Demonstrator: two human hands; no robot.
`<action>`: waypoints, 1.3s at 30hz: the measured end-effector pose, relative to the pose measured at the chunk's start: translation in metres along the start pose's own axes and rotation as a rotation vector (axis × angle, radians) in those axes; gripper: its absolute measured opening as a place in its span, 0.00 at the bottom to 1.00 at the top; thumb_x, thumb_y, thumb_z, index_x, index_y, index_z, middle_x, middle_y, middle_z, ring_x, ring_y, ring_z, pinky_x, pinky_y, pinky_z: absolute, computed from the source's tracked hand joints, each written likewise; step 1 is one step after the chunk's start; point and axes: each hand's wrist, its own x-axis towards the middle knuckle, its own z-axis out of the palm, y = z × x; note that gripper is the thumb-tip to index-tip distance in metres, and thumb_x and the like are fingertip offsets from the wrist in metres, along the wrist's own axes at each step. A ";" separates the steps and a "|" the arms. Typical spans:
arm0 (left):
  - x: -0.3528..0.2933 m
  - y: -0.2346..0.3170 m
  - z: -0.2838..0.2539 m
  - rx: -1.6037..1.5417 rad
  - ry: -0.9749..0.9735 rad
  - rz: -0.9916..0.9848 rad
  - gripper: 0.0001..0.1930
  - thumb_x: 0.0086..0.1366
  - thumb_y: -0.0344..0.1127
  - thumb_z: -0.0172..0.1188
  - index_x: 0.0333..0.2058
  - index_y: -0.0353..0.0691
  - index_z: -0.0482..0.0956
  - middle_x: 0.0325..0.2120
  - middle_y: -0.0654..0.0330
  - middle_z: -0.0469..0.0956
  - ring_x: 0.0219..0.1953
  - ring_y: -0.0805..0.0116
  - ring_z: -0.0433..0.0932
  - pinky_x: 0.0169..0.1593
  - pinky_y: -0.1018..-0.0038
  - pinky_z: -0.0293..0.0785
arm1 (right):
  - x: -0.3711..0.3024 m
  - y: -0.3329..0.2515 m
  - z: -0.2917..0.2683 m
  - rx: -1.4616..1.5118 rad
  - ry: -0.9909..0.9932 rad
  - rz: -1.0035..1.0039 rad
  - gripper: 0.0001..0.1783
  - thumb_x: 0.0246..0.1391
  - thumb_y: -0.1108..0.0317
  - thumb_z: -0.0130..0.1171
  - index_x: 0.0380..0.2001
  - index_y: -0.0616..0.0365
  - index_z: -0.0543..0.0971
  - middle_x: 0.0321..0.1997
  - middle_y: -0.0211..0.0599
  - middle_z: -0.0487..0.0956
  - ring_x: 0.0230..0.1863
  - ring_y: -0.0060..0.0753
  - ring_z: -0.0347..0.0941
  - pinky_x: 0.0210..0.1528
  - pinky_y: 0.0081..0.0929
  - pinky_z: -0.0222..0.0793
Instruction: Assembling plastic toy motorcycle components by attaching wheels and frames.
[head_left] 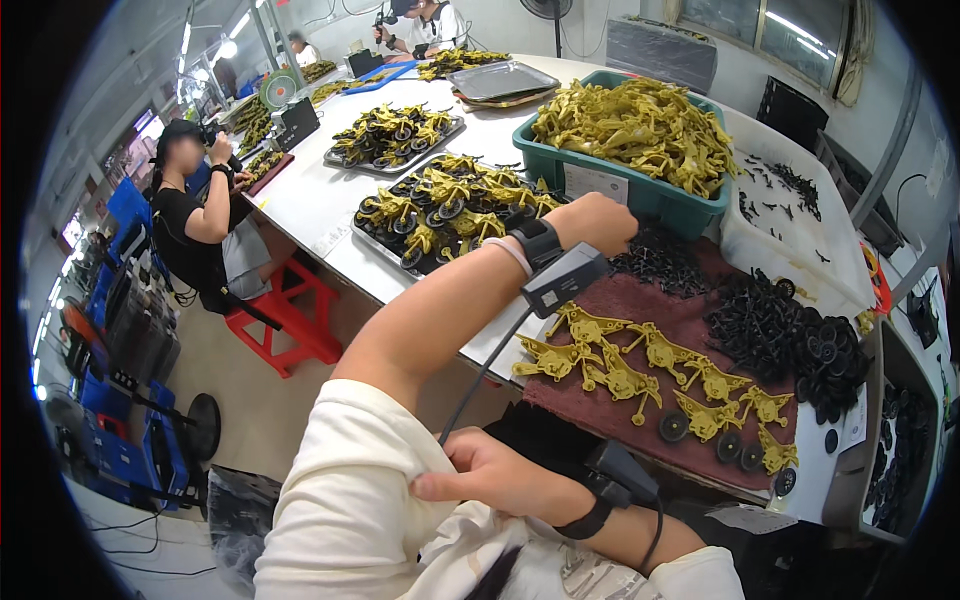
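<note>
Right hand [505,482] pinching white left sleeve [365,465] near elbow. Left hand [600,220] curled, can't tell if holding anything, by green bin [660,206]. Left forearm partly blocks loaded tray [374,243]; black parts [775,332] heaped on red cloth [665,308].

Seeing one left hand [600,221], one right hand [505,480], two black wrist boxes [566,282], one green tub [548,160], one white tub [768,242] and one red cloth [645,303]. Counting about eight yellow parts [625,381] and at least three black wheels [674,427] on that cloth. Spotting two loaded trays [373,241], one red stool [285,312] and at least three other people [190,205].
</note>
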 end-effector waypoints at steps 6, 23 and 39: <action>-0.013 -0.011 0.004 0.048 -0.101 -0.051 0.13 0.60 0.42 0.54 0.30 0.39 0.81 0.26 0.52 0.81 0.32 0.49 0.80 0.37 0.57 0.77 | 0.020 0.027 -0.012 -0.055 -0.049 -0.002 0.27 0.58 0.51 0.61 0.47 0.66 0.75 0.42 0.33 0.78 0.41 0.18 0.71 0.44 0.18 0.68; -0.007 0.019 -0.005 -0.117 -0.039 0.003 0.13 0.62 0.43 0.54 0.35 0.40 0.80 0.29 0.52 0.81 0.35 0.49 0.79 0.41 0.58 0.75 | 0.012 0.046 -0.002 0.192 -0.256 -0.070 0.19 0.51 0.76 0.58 0.49 0.66 0.76 0.49 0.35 0.80 0.48 0.23 0.75 0.52 0.22 0.69; -0.007 -0.023 -0.006 -0.082 -0.087 -0.166 0.15 0.64 0.48 0.55 0.38 0.43 0.81 0.32 0.54 0.81 0.37 0.51 0.80 0.42 0.60 0.75 | 0.033 0.013 0.006 0.106 0.367 -0.339 0.08 0.53 0.74 0.62 0.34 0.70 0.80 0.31 0.36 0.82 0.30 0.19 0.75 0.32 0.19 0.72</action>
